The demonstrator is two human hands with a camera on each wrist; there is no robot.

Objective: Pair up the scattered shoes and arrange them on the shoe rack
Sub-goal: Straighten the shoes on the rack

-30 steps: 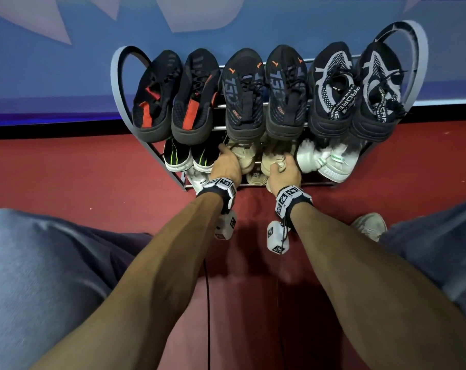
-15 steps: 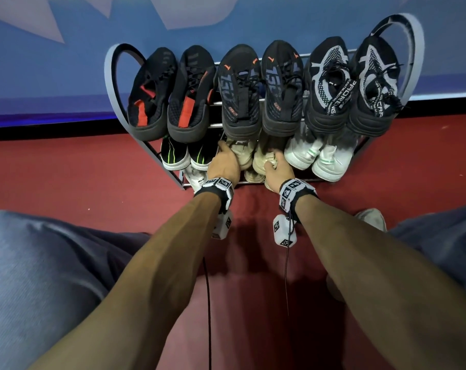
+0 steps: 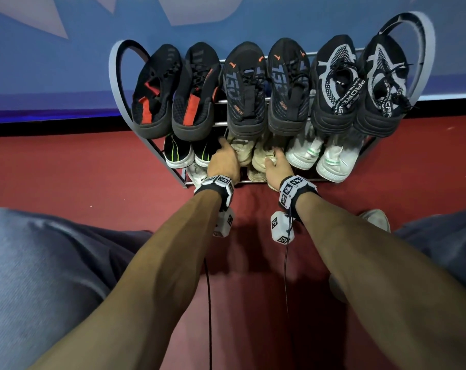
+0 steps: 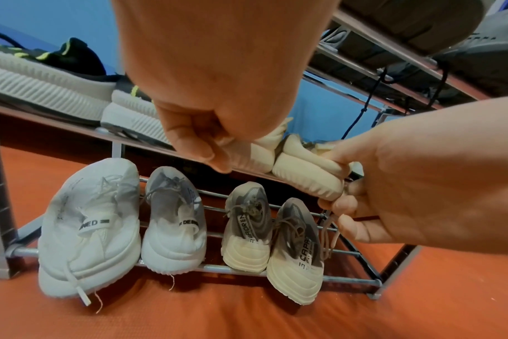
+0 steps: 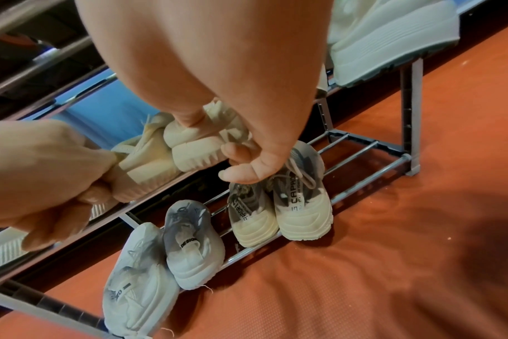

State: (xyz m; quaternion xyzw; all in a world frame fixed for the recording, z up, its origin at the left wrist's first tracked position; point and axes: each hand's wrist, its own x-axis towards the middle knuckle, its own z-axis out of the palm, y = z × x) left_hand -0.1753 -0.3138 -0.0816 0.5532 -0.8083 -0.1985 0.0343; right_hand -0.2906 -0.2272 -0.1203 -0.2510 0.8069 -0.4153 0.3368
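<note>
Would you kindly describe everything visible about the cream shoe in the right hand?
The cream shoe looks like soft knit with a thick ribbed sole of the same colour. It sits heel-out on the middle shelf, pressed against its matching mate, which the left hand holds. The right hand pinches its heel, thumb on top. Its toe is hidden.

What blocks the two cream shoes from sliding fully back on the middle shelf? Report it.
Nothing visible does. The left hand and right hand each grip the heel of a cream shoe on the middle shelf, between the black-and-green pair and the white pair. The shelf depth behind them is hidden.
</note>
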